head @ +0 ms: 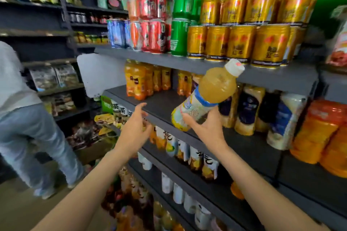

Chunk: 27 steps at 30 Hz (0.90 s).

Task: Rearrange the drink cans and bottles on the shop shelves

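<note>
My right hand [207, 125] grips the lower end of a yellow juice bottle [212, 90] with a white cap. The bottle tilts up to the right in front of the middle shelf [161, 103]. My left hand [136, 127] reaches toward that shelf's front edge with loose fingers and holds nothing. Orange juice bottles [139, 80] stand at the back left of the middle shelf. Gold cans [238, 41], green cans [180, 35] and red cans [150, 33] are stacked on the top shelf.
Dark and white bottles [262, 110] and orange bottles [319, 131] fill the right of the middle shelf. Lower shelves hold tea bottles [195, 155]. A person [20, 118] in jeans stands at the left by other shelves. A bare patch of shelf lies between my hands.
</note>
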Each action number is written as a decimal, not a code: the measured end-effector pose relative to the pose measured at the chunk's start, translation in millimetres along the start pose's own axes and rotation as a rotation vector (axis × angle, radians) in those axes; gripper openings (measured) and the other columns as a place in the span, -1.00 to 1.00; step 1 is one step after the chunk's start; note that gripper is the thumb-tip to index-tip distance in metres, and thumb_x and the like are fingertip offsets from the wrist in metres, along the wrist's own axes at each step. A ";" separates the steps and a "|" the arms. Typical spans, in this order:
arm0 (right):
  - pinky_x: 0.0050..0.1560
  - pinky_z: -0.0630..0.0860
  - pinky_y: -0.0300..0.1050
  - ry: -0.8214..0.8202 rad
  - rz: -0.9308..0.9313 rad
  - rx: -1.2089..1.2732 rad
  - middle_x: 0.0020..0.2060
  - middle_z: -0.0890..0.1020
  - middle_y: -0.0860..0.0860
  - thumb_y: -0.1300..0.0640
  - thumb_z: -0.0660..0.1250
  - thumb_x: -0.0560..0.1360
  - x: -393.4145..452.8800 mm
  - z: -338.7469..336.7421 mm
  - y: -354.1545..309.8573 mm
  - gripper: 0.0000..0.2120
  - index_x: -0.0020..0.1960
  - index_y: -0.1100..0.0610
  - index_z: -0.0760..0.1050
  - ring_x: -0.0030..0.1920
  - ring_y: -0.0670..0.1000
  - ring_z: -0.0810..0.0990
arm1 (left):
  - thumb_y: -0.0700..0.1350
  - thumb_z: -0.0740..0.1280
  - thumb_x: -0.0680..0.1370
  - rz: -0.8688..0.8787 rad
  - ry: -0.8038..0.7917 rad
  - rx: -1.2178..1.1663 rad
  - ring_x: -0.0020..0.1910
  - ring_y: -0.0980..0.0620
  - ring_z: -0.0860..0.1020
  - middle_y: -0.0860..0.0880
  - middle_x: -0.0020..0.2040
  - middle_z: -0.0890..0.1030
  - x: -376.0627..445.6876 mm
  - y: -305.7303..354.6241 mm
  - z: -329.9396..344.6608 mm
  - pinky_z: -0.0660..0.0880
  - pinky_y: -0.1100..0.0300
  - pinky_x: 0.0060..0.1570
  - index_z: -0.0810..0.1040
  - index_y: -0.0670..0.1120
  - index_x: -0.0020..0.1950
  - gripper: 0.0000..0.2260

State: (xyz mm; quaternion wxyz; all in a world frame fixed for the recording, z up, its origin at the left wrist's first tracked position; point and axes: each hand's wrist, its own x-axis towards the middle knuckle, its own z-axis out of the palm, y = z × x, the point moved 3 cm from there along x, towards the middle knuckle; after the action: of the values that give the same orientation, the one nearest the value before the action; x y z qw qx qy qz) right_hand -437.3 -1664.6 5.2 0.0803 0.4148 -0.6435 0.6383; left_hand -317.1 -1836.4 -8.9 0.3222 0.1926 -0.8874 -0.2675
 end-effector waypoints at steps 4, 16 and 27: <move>0.16 0.43 -0.34 0.133 0.007 -0.069 0.07 0.55 -0.08 0.12 0.50 0.36 35.8 66.0 22.5 -0.55 0.18 0.01 0.40 0.13 -0.12 0.52 | -0.20 0.25 0.55 0.084 -0.039 0.012 -0.29 0.12 0.52 0.01 0.11 0.51 56.0 -71.1 -12.3 0.37 0.35 -0.40 0.12 -0.04 0.45 -0.49; 0.08 0.24 -0.61 0.473 0.140 -0.311 0.22 0.39 0.16 0.41 0.38 0.41 83.2 190.9 76.1 -0.43 0.16 -0.13 0.27 0.12 -0.21 0.40 | -0.26 0.24 0.54 0.168 -0.239 -0.160 -0.24 0.17 0.47 0.01 0.08 0.45 186.4 -216.6 -26.5 0.37 0.17 -0.21 0.16 -0.10 0.45 -0.49; 0.17 0.32 -0.49 0.221 0.100 -0.386 0.08 0.54 -0.10 0.06 0.40 0.40 122.3 249.3 91.1 -0.63 0.17 0.04 0.42 0.15 -0.29 0.47 | -0.19 0.34 0.49 0.265 -0.185 -0.221 0.20 -0.09 0.41 -0.13 0.21 0.42 231.2 -274.8 -8.6 0.45 -0.01 0.12 0.22 -0.10 0.43 -0.45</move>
State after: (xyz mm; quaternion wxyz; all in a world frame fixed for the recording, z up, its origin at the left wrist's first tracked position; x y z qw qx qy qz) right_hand -467.6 -1953.2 -29.1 0.1966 0.2869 -0.7606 0.5483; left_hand -430.9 -2173.4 -59.5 0.2908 0.0122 -0.8962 -0.3349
